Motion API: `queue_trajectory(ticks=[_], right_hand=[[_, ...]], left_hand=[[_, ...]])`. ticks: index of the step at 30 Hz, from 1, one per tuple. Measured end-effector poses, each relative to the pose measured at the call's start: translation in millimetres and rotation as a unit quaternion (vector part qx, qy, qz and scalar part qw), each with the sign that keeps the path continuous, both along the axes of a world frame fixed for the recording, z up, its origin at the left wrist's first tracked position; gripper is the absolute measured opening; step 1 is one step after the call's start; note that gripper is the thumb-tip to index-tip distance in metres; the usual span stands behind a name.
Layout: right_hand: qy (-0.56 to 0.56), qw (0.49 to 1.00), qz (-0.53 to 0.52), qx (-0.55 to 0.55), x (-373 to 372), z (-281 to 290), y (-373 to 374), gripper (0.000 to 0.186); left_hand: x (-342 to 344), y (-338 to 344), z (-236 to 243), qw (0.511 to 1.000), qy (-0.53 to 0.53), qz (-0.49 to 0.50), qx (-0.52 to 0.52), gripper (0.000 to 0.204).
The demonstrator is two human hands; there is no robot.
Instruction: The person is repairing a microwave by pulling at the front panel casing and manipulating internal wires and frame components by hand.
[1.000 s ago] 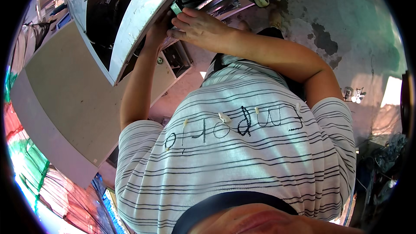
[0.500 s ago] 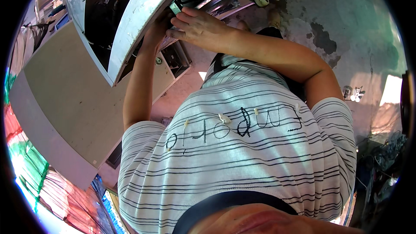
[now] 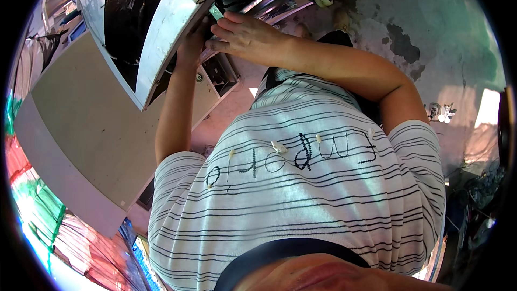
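Right hand (image 3: 249, 36) nearer white panel (image 3: 175, 19) over beige board (image 3: 89, 113); left hand (image 3: 192, 46) shadowed; hold unclear for all fingers (image 3: 223, 33).

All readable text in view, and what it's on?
Striped shirt: dark stitched lettering across the chest, upside down in this view; I won't copy its wording.
White frame: no text I can make out.
Tan panel: none legible either.

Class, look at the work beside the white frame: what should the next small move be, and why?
Perhaps ease the right grip back slightly: it sits close beside the left grip, which is partly lost in shadow along the white frame's edge, so more room might help.
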State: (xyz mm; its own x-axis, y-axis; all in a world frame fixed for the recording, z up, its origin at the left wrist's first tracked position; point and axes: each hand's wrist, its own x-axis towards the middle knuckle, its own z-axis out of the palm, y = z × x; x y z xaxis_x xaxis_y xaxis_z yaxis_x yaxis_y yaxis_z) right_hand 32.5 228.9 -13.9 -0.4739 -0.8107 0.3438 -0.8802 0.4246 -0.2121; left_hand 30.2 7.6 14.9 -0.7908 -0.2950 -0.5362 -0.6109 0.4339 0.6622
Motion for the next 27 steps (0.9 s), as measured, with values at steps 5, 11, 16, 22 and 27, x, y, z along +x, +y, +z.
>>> queue_trajectory(ticks=[5, 11, 16, 22, 27], right_hand=[[0.007, 1.000, -0.002, -0.001, 0.6, -2.1, -1.6, 0.050], [0.002, 1.000, -0.002, -0.007, 1.5, -6.0, -6.2, 0.050], [0.013, 1.000, -0.008, -0.011, 1.4, -4.4, -3.5, 0.050], [-0.002, 1.000, 0.007, -0.011, -0.8, -3.3, -3.3, 0.050], [-0.002, 1.000, 0.015, -0.013, -2.7, -1.5, -0.8, 0.051]], left_hand=[[-6.1, 9.5, 10.2, 0.999, -0.025, 0.025, 0.039, 0.036], [-1.7, -2.4, -1.9, 1.000, -0.008, -0.022, 0.011, 0.040], [-9.1, -1.4, -3.5, 0.993, -0.076, -0.072, -0.063, 0.040], [-11.5, -13.3, -14.5, 0.987, -0.074, -0.112, -0.090, 0.027], [-19.3, 0.9, -2.2, 0.986, -0.124, -0.100, -0.055, 0.020]])
